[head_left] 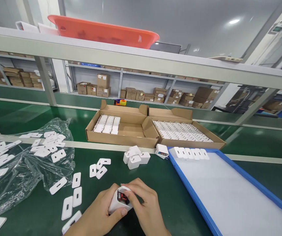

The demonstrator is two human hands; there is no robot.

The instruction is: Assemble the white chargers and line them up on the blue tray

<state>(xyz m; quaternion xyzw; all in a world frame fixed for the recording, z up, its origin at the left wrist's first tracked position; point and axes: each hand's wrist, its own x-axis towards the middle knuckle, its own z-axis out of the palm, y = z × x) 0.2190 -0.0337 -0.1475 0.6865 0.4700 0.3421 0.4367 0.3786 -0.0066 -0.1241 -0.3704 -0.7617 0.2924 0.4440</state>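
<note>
My left hand [101, 213] is wrapped round a white charger housing [115, 202], whose open end faces me and shows red and dark electronic parts inside. My right hand [144, 203] closes on the same housing from the right, its thumb and fingers at the open rim. Several white slotted end covers [77, 196] lie loose to the left of my hands. Beyond the hands stands a small cluster of white charger housings [134, 161]. Another open housing [162, 150] with parts showing sits by the tray's corner.
At right lies a blue-rimmed white tray [192, 193] with a row of white chargers [191, 153] along its far edge. Two cardboard boxes [123, 141] of white pieces stand behind. A clear plastic bag [32, 173] with many covers spreads left. A shelf beam [131, 59] crosses overhead, bearing a red tray [101, 32].
</note>
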